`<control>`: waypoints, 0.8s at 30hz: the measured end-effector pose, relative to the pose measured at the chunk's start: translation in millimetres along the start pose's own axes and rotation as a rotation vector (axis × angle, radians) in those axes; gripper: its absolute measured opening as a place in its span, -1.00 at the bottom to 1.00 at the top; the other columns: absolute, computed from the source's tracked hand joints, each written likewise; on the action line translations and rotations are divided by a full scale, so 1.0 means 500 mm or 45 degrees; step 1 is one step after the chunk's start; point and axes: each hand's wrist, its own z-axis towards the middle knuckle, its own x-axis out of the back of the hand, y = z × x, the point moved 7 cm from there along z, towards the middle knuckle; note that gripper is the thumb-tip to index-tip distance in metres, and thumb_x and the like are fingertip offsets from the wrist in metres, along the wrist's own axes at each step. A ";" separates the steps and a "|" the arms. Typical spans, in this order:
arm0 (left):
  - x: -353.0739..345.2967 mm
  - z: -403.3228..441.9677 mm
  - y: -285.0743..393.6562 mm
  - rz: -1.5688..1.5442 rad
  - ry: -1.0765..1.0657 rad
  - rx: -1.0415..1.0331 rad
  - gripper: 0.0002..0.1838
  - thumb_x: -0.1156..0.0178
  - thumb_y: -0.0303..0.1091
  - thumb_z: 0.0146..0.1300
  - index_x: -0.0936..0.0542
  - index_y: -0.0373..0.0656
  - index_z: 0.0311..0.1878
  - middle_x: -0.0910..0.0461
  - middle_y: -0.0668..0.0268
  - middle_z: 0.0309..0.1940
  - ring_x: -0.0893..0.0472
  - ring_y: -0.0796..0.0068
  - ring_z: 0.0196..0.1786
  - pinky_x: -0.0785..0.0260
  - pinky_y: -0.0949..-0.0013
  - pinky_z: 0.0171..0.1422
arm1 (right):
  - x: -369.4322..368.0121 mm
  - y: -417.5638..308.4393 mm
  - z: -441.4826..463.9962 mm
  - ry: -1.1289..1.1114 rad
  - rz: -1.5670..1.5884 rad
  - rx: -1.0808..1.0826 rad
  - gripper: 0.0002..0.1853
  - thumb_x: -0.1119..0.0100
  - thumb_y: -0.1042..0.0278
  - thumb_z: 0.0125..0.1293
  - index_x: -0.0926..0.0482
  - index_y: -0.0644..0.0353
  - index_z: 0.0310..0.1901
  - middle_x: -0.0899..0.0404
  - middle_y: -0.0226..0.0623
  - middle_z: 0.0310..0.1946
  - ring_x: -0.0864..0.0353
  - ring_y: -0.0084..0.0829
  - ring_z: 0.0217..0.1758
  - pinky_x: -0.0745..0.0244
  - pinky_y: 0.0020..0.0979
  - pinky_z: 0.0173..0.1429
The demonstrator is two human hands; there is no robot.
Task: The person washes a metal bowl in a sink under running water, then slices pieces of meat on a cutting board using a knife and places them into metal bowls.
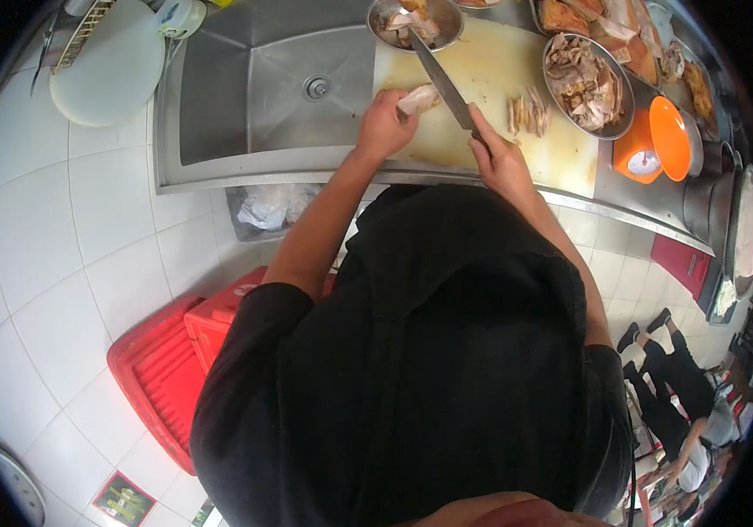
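Observation:
My left hand [387, 125] is closed around one end of a pale piece of meat [420, 99] at the left edge of the cutting board [473, 61]. In my right hand [501, 160] is the handle of a long knife [443, 79]. Its blade points up and left, beside the meat, with the tip over a metal bowl [439, 16] of meat pieces. Several sliced strips of meat [528, 112] lie in a row on the board to the right of the knife. Farther right, a metal bowl [583, 86] is heaped with cut meat.
A steel sink [280, 61] lies left of the board. An orange scale [636, 156] with an orange plate [670, 139] stands at the right. A tray of large meat pieces [618, 35] is behind. Red containers [152, 369] sit on the floor; other people [670, 386] are at lower right.

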 end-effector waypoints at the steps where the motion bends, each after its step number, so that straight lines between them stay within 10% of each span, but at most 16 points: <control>1: 0.003 -0.004 0.003 0.022 0.027 -0.055 -0.54 -0.46 -0.36 0.15 -0.61 -0.19 0.13 -0.62 0.07 -0.05 -0.70 0.13 -0.15 -0.58 0.12 0.00 | -0.006 -0.013 0.017 -0.010 -0.007 0.025 -0.26 -0.25 0.39 0.47 -0.26 -0.23 0.63 -0.73 0.14 -0.13 -0.75 0.13 -0.11 -0.65 -0.04 -0.02; 24: 0.006 -0.038 0.033 0.097 0.229 -0.303 -0.50 -0.45 -0.32 0.13 -0.57 -0.15 0.15 -0.56 0.04 0.02 -0.58 -0.12 0.16 -0.51 -0.02 0.23 | -0.086 0.037 0.054 -0.196 -0.105 -0.003 -0.24 -0.25 0.39 0.44 -0.24 -0.26 0.63 -0.71 0.21 -0.26 -0.74 0.20 -0.26 -0.66 0.10 -0.14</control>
